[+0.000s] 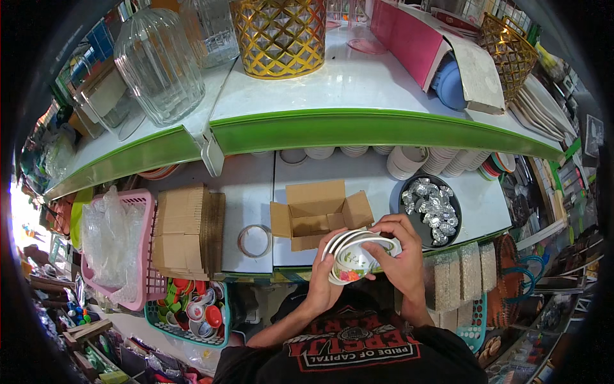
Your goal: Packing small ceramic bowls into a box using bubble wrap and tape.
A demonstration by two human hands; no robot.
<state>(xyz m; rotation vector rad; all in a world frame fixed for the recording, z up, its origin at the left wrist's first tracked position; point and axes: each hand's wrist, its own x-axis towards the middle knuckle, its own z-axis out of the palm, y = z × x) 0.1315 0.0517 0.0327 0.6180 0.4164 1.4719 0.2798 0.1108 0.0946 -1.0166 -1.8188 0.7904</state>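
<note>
A short stack of white bowls [354, 259] with a floral print is held between both hands, tilted so the insides face me. My left hand [322, 278] cups the stack from its left side. On the right, my right hand [400, 254] grips the rim, its thumb reaching inside the top bowl. Just beyond the bowls stands a small cardboard box [312, 223] with its flaps spread; the visible part of its inside shows bare cardboard. A dark round bowl [454, 230] full of silver foil-like pieces [434, 209] sits right of the box.
Flattened cardboard boxes [180, 230] stand at left beside a pink basket [149, 240] of clear plastic. A roll of tape [254, 241] lies between them and the box. Stacked white bowls [405, 161] line the back. A green-edged upper shelf [360, 128] overhangs, carrying a glass jar [158, 67].
</note>
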